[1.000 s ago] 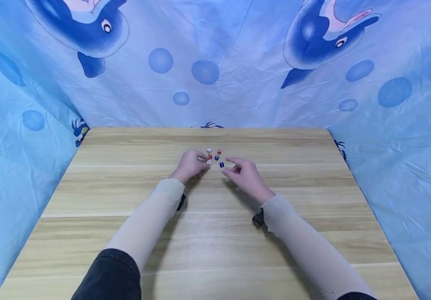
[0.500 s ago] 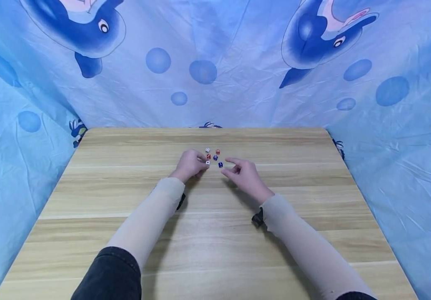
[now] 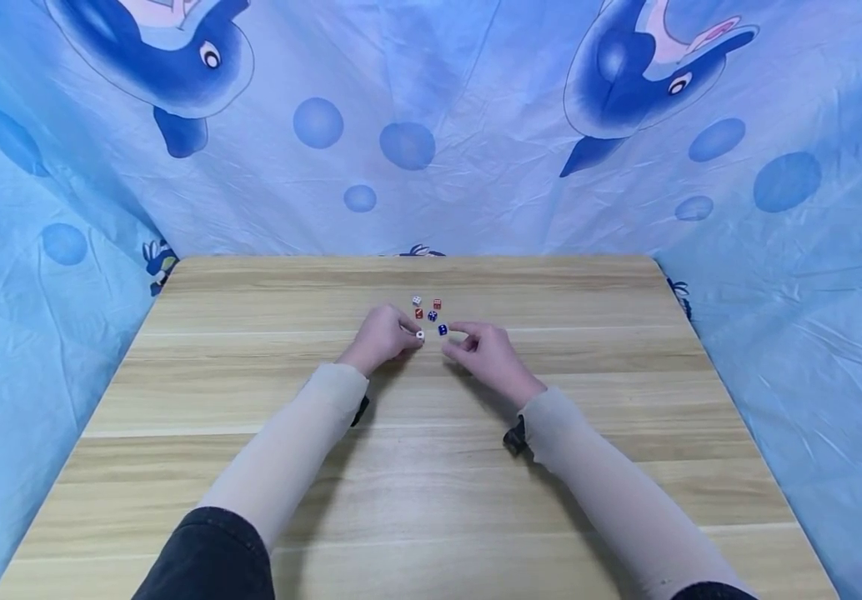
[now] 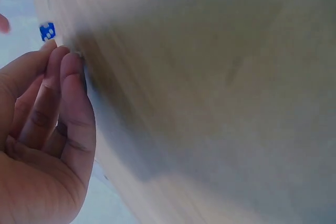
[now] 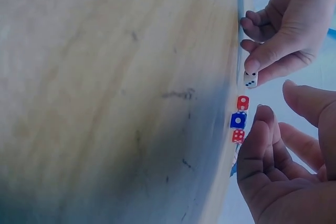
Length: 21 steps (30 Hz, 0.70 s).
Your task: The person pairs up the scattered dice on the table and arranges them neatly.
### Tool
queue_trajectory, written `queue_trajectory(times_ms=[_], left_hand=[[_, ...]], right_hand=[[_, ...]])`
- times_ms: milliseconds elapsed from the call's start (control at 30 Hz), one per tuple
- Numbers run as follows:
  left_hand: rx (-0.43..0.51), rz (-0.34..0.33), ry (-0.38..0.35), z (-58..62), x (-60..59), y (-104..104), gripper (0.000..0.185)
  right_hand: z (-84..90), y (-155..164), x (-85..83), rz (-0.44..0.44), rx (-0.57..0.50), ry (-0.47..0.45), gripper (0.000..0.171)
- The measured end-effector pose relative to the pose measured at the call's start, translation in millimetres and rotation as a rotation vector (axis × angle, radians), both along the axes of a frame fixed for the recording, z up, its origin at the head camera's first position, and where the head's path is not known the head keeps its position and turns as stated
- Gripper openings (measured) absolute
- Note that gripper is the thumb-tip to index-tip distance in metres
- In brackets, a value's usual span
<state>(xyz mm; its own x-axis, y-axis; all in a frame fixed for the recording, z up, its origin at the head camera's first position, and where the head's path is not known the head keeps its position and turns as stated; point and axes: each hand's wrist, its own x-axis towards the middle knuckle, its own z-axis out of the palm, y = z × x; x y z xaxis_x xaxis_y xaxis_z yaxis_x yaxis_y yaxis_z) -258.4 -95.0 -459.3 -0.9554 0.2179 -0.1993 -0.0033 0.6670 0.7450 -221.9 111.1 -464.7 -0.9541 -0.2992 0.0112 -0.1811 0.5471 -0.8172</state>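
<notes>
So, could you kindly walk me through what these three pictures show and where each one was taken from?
There is no machine here: a person works with two bare hands at a wooden table hung round with a blue dolphin cloth. The wide picture comes from a camera on the person's head, looking down over both forearms. The other two come from cameras strapped to the wrists, so the tabletop appears tilted and close.

On the table lies a small cluster of dice. The left hand pinches a white die in its fingers; the right wrist view shows this best. The right hand reaches toward a blue die with its fingers loosely curled; whether it touches the die is hard to tell. Beyond lie two red dice, another blue die and another white die.
</notes>
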Motion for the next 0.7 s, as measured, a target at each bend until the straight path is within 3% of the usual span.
queue_trajectory(times_ms=[367,533,700], left_hand=[[-0.060,-0.123,0.027,2.8,31.5,16.3,0.010],[-0.117,-0.133,0.025,0.6,41.9,21.9,0.010],[-0.161,-0.129,0.038,-1.2,45.1,24.4,0.011]], right_hand=[[-6.2,-3.0,2.8,0.034,0.090,-0.006,0.044],[-8.0,-4.7,8.4,0.111,0.171,0.002,0.038],[-8.3,-8.1,13.5,0.159,0.211,-0.005,0.030]])
